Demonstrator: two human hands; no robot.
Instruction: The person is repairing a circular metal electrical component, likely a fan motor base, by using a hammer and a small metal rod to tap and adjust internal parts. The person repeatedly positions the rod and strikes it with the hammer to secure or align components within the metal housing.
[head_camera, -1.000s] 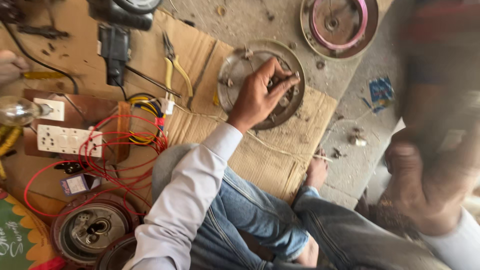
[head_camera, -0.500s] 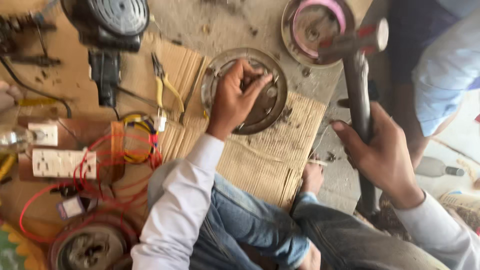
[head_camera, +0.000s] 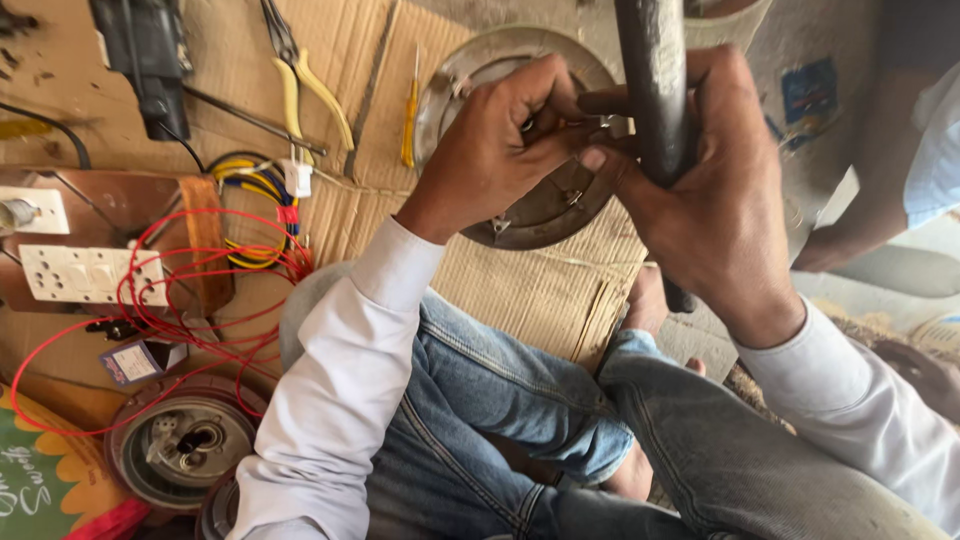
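Note:
My right hand (head_camera: 715, 190) grips a dark metal rod (head_camera: 655, 90) that stands upright over a round metal cover plate (head_camera: 480, 70) lying on cardboard. My left hand (head_camera: 495, 150) rests on that plate, its fingertips pinched around a small metal part right beside the rod. The rod's upper end runs out of the top of the view. Both sleeves are white, and my knees in blue jeans fill the lower middle.
Yellow-handled pliers (head_camera: 300, 80) and a yellow screwdriver (head_camera: 410, 115) lie on the cardboard (head_camera: 520, 290). At the left are a white switch board (head_camera: 80, 272), red wires (head_camera: 190, 300) and a round motor part (head_camera: 185, 445). Another person's arm (head_camera: 870, 215) is at the right.
My right hand has brought the rod from the right side in over the plate, next to my left hand. The view has closed in on the plate.

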